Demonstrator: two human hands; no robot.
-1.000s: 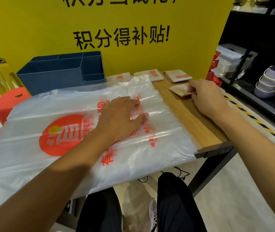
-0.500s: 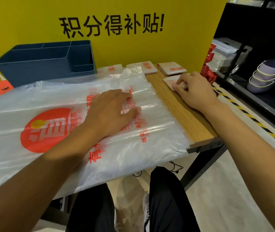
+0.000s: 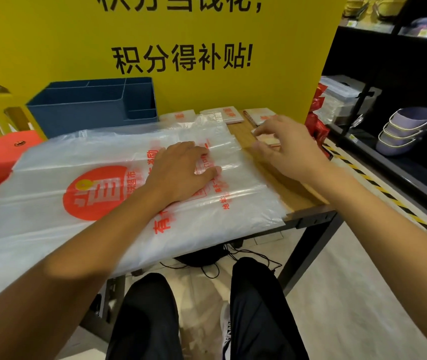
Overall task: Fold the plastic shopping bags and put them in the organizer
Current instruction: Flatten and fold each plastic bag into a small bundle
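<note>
Wooden table [image 3: 287, 196], left hand [image 3: 181, 175] still flat on spread bag [image 3: 77, 157], right hand [image 3: 289, 149] now lifting folded bag [image 3: 268, 140], pinched.

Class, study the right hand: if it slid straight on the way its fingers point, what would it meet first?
Probably the folded bag right at the right hand's fingertips; beyond that lie other folded bags by the yellow board. Depth is uncertain.

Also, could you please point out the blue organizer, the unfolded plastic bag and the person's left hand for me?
blue organizer [image 3: 77, 114]: head view, on its front wall.
unfolded plastic bag [image 3: 95, 193]: head view, on the orange round logo.
left hand [image 3: 181, 172]: head view, on the back of the hand.
</note>
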